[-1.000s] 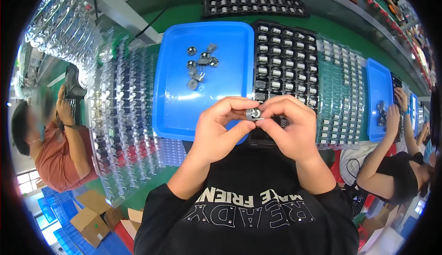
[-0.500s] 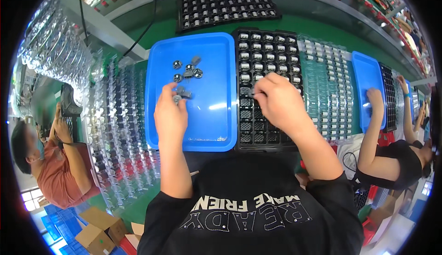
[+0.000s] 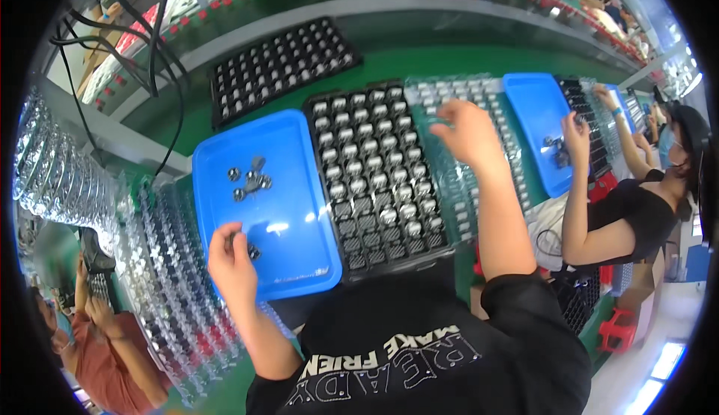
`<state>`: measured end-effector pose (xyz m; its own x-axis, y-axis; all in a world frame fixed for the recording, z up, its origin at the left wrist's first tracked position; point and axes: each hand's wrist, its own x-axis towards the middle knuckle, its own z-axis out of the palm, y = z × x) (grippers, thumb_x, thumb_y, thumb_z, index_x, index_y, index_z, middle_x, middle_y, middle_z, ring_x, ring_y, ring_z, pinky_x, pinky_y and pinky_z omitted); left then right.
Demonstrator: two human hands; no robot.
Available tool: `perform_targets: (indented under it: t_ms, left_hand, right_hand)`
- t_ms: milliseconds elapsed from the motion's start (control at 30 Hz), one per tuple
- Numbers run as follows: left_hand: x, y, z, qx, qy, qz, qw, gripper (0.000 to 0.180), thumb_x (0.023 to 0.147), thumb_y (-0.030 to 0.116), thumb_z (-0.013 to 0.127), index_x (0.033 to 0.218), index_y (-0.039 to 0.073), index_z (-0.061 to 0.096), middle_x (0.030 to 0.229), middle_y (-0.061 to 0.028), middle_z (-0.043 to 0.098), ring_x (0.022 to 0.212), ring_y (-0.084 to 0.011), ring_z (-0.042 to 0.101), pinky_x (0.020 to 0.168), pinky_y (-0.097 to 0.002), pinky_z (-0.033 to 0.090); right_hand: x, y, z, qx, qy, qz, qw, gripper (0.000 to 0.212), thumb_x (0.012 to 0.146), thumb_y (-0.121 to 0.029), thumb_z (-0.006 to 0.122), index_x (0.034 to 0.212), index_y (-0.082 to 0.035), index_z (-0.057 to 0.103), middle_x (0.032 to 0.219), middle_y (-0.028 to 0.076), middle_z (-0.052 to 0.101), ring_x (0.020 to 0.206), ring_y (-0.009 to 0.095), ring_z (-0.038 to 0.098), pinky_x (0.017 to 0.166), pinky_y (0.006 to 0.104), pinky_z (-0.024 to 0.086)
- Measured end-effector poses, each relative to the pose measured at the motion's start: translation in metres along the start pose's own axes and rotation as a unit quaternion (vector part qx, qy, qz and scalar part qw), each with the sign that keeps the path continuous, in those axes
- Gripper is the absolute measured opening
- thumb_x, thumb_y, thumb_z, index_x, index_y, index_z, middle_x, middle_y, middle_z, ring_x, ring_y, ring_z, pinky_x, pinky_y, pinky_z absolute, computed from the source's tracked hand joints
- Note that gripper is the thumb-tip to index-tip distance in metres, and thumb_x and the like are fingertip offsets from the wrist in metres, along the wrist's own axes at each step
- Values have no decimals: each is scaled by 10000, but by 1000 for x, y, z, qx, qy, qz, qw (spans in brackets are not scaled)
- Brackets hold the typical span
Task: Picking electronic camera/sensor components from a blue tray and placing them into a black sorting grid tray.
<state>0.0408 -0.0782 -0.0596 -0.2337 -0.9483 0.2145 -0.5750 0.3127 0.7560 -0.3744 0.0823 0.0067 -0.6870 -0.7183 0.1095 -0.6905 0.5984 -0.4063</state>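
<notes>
Bright, even, cool light over the bench; shadows soft. White streaks of glare on floor of blue bin point(image 3: 299, 198), pointing to light from above. Clear stack point(image 3: 56, 164) at left full of hard sparkle. Panes point(image 3: 659, 374) lower right blown to white, bluish fringe. Black shirt point(image 3: 479, 332) deep, folds mostly lost. Right hand point(image 3: 472, 134) slightly smeared; small parts point(image 3: 251, 183) soft, fine detail unreadable. Fisheye bends rail point(image 3: 419, 3); corners black, edges stretched and hazy.
</notes>
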Motion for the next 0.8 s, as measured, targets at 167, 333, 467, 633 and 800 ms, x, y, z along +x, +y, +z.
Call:
perform_targets:
  t_ms: [167,333,467,633,800]
  left_hand:
    - [-4,21,2,-346,-107,-88,928,281,974,-45,561,1250,5,568,1178,-100,628,866,-144,653,725,-256,538]
    - [-11,30,-5,-380,-134,-83,911,305,988,12,599,1291,7,569,1187,-108,638,944,-182,685,786,-291,578]
    - [-22,46,-2,-538,-164,-153,813,368,1010,157,655,1335,14,558,1254,-172,662,973,-221,711,775,-334,606]
    - [-18,69,10,-660,-259,-145,691,387,1046,174,600,1392,14,534,1390,-189,599,1059,-231,691,886,-350,586]
    - [-18,73,2,-711,-263,-161,632,344,1069,186,557,1374,29,548,1410,-204,576,1078,-243,687,908,-358,597]
  right_hand:
    - [5,99,3,31,-11,167,985,328,722,-262,878,885,-28,715,878,131,748,846,272,727,802,374,570]
    - [3,98,16,99,-7,101,990,193,781,-190,787,876,-36,718,855,113,749,819,261,725,774,372,568]
    - [-2,115,17,28,-8,30,999,125,875,-113,689,960,-35,735,940,137,765,883,235,729,790,376,568]
    - [2,143,2,74,-30,12,997,159,822,-27,736,960,-31,658,838,11,647,789,118,600,728,275,498]
    - [21,134,11,59,-61,27,996,106,858,-65,731,905,-42,639,765,-18,607,715,87,554,660,258,454]
